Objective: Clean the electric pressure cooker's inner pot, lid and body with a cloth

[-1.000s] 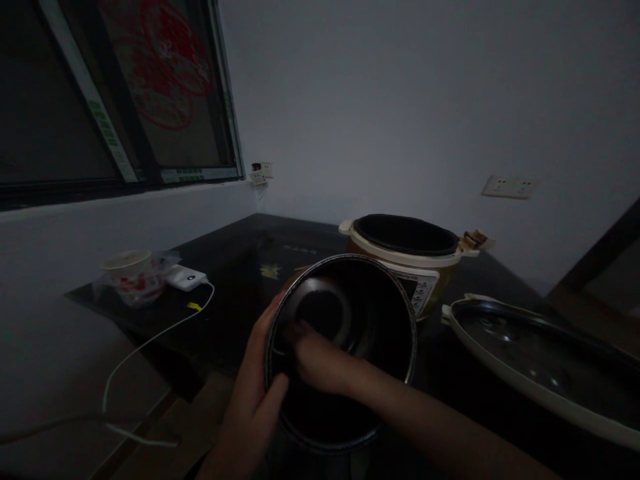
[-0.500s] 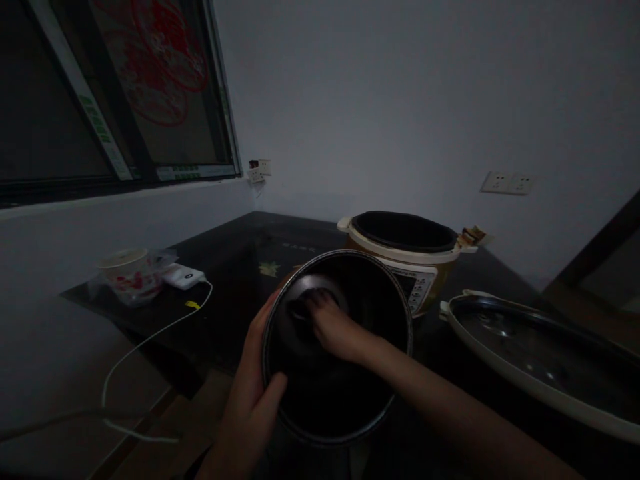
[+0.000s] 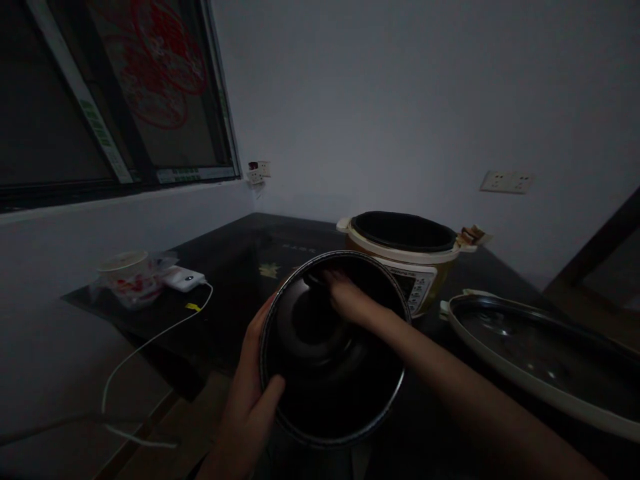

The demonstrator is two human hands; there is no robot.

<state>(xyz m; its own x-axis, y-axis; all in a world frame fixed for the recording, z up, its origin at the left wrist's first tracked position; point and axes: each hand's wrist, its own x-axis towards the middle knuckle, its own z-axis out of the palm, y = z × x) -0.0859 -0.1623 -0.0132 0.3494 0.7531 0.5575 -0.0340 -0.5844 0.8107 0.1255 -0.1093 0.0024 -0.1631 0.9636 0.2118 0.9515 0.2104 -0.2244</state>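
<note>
My left hand (image 3: pixel 253 387) grips the rim of a round black inner pot (image 3: pixel 320 393), thumb over the edge and fingers along its outside. The pot is tilted so that its dark inside faces me. Within it, my right hand (image 3: pixel 345 293) reaches to the upper inner wall with the fingers bent. Something dark shows at those fingertips, too dim to make out. Behind the pot stands an electric cooker (image 3: pixel 425 267) with its top uncovered and a button panel on the front. Off to the right lies a large lid (image 3: pixel 530 353) with a pale rim.
The black table (image 3: pixel 225 267) carries a wrapped paper tub (image 3: pixel 131 277) and a white device (image 3: pixel 184 278) with a cable (image 3: pixel 145 343) hanging off the left edge. Crumpled brown material (image 3: pixel 470 235) rests at the cooker's right handle. Wall sockets (image 3: pixel 507 181) are behind.
My right hand has moved up and slightly right inside the pot, from its bottom to the upper wall. My left hand keeps its hold, and the pot has hardly shifted.
</note>
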